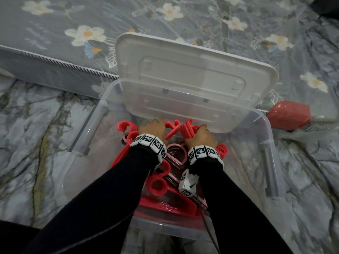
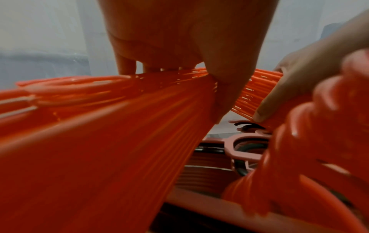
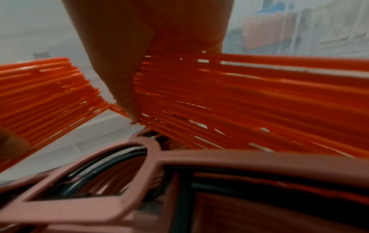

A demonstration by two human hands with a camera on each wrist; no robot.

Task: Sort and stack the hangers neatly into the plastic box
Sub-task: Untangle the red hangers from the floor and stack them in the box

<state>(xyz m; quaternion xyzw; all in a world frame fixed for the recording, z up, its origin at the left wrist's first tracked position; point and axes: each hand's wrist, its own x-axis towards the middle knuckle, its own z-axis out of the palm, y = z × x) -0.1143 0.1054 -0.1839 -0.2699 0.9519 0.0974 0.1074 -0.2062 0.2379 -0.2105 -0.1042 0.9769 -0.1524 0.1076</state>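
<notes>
The clear plastic box (image 1: 264,125) on the floor holds the red hangers (image 1: 161,187), partly hidden under both forearms. The left hand (image 1: 153,128) and right hand (image 1: 200,135) each grip a bundle, fingertips out of sight.

The clear plastic box (image 1: 264,129) stands open on the floor against the bed, its white lid (image 1: 192,74) tipped up and leaning back at the far side. Inside it, a thick bundle of thin red hangers (image 1: 176,128) stands on edge near the far wall, fanned out in two arms that meet in a V. Below the bundle, more red hangers lie flat in a stack (image 1: 165,204) along the bottom, with a pink hanger (image 3: 83,203) and a dark one on top.
</notes>
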